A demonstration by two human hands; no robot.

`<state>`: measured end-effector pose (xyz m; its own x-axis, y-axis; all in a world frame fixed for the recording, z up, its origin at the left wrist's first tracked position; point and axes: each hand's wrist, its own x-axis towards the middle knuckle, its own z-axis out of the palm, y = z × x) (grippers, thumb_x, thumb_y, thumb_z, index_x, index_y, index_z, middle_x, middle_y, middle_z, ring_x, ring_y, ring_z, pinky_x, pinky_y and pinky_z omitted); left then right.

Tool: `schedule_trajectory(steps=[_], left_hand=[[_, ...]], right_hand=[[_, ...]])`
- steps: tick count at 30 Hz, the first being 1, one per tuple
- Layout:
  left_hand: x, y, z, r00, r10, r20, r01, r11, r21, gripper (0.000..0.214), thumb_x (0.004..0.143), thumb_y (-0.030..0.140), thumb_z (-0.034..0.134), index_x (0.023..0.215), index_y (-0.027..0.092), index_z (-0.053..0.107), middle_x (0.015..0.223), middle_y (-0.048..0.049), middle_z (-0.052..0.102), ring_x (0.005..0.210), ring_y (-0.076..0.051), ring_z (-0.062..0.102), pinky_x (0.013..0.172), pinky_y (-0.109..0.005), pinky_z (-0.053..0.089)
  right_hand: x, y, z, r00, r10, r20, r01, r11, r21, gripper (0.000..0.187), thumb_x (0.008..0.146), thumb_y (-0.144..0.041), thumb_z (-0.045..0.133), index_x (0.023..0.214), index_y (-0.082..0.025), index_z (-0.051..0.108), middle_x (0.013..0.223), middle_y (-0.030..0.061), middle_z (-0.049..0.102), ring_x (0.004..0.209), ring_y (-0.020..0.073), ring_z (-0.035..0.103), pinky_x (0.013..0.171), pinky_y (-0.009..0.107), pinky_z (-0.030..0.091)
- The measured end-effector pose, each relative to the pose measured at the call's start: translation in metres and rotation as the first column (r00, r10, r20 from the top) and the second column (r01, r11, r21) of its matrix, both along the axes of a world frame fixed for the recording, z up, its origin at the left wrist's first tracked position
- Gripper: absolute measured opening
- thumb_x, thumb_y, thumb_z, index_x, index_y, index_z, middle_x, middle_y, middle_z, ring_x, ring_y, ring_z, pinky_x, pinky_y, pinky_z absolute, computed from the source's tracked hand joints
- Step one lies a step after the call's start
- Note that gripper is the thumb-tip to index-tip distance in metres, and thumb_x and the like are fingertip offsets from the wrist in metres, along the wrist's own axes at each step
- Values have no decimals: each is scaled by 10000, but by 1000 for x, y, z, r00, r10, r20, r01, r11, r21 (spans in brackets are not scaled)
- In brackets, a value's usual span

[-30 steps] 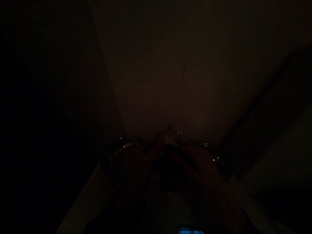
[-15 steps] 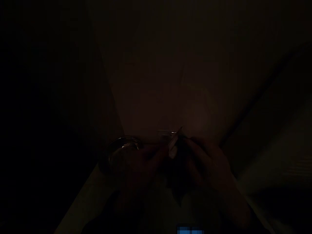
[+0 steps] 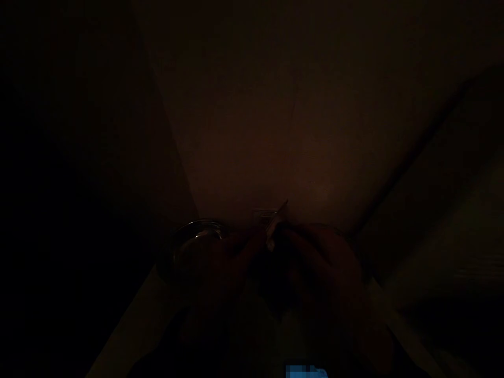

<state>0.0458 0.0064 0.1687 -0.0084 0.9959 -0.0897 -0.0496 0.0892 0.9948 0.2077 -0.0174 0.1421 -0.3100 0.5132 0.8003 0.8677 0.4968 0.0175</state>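
Observation:
The picture is very dark, so details are faint. My left hand (image 3: 232,262) and my right hand (image 3: 328,254) come close together low in the middle, fingers bent and closed. Between their fingertips a thin, pale, flat piece (image 3: 277,219) stands tilted, its upper end leaning right. Below it, between the hands, hangs a dark, soft-looking mass (image 3: 275,286), perhaps cloth. Just behind the fingertips lies a small flat rectangle with shiny edges (image 3: 264,212). What exactly each hand grips is lost in shadow.
A round, shiny-rimmed metal dish (image 3: 200,223) sits left, partly behind my left hand. A broad brownish surface (image 3: 252,152) rises ahead, with a corner line on its left and a dark diagonal edge (image 3: 413,152) on its right. Something blue (image 3: 306,372) shows at the bottom edge.
Both hands and the thin pale piece have shifted slightly left. The pale piece stands a little steeper, and my right hand is closer to my left. The surface ahead looks slightly brighter.

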Motion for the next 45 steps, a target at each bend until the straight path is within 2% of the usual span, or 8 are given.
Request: schedule_trajectory(steps=[3, 12, 19, 23, 27, 31, 36, 45], left_hand=[[2, -1, -1, 999, 17, 37, -16, 1000, -17, 225, 645, 399, 737, 774, 216, 762, 805, -35, 763, 811, -210, 704, 685, -258, 537], [2, 4, -9, 964, 184, 192, -168, 981, -94, 292, 611, 424, 752, 751, 168, 735, 717, -31, 740, 690, -185, 690, 584, -250, 518], [6, 0, -5, 945, 135, 297, -115, 990, -85, 294, 578, 411, 782, 733, 165, 739, 720, -42, 742, 682, -193, 697, 591, -257, 529], [3, 4, -9, 943, 166, 289, -145, 985, -93, 314, 560, 415, 793, 751, 173, 740, 738, -37, 746, 699, -196, 699, 599, -256, 531], [2, 6, -8, 941, 155, 301, -139, 988, -72, 298, 637, 434, 746, 780, 173, 739, 768, -38, 746, 713, -173, 692, 618, -239, 525], [1, 6, -8, 943, 184, 276, -167, 982, -84, 329, 597, 441, 774, 774, 165, 737, 742, -40, 741, 704, -183, 691, 610, -250, 526], [-1, 4, -10, 973, 62, 224, -50, 997, -61, 392, 592, 466, 778, 856, 178, 746, 850, -55, 755, 835, -224, 696, 700, -282, 535], [-2, 4, -10, 977, 1, 214, -1, 1000, 0, 267, 695, 437, 682, 850, 226, 738, 924, -47, 749, 896, -222, 688, 742, -290, 543]], right_hand=[[8, 5, -1, 997, -56, -57, 53, 998, -44, 332, 883, -208, 446, 1144, -71, 598, 1032, 177, 620, 877, 281, 584, 680, 456, 524], [-11, -4, -6, 992, 104, 72, -106, 994, 18, 374, 844, -202, 519, 1209, -121, 541, 1127, 169, 581, 913, 293, 555, 696, 471, 518], [1, 1, -5, 995, -13, -101, 11, 1000, -17, 360, 876, -200, 463, 1225, -132, 520, 1132, 169, 554, 968, 275, 580, 721, 427, 546], [-8, -1, -13, 999, -7, -43, 8, 1000, 29, 417, 863, -221, 482, 1263, -103, 479, 1178, 205, 506, 994, 303, 556, 717, 449, 550], [-20, -3, -18, 999, -2, 39, 0, 999, 48, 452, 851, -211, 513, 1283, -90, 460, 1225, 213, 480, 1011, 313, 529, 732, 464, 543], [-15, -1, -15, 999, 7, 47, -8, 1000, 15, 454, 867, -214, 494, 1304, -97, 450, 1209, 204, 508, 994, 308, 538, 731, 469, 538], [-3, 2, -9, 998, -32, -48, 32, 999, -8, 418, 889, -213, 444, 1289, -95, 461, 1188, 206, 523, 997, 298, 555, 726, 451, 544], [-11, -6, -12, 995, 95, 41, -96, 995, 23, 439, 855, -202, 527, 1276, -90, 483, 1210, 190, 508, 981, 304, 522, 722, 466, 524]])
